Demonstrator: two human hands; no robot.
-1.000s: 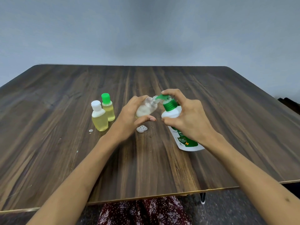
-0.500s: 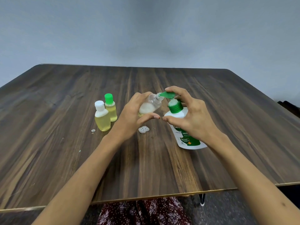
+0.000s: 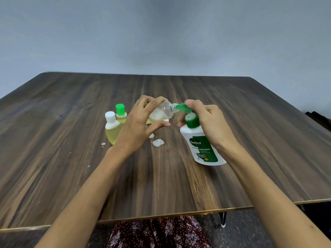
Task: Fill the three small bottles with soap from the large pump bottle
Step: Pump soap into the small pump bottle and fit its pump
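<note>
My left hand (image 3: pixel 138 126) grips a small clear bottle (image 3: pixel 163 112) tilted on its side, its open mouth against the green pump spout (image 3: pixel 181 107); foam and a little yellow soap lie inside it. My right hand (image 3: pixel 209 122) wraps around the neck of the large white pump bottle (image 3: pixel 200 142), fingers on top of the pump head. The large bottle stands on the table, leaning a little. Two capped small bottles filled with yellow soap stand to the left: a white-capped bottle (image 3: pixel 111 128) and, behind it, a green-capped bottle (image 3: pixel 120 113).
A blob of foam (image 3: pixel 158 142) lies on the dark wooden table (image 3: pixel 250 140) below the small bottle, with a smaller blob (image 3: pixel 151 136) beside it and a speck (image 3: pixel 103 144) near the white-capped bottle. The table's near edge runs across the bottom; patterned fabric shows below it.
The pump head has risen from its pressed-down position. The small bottle stays at the spout, and both hands have shifted slightly right and up in view.
</note>
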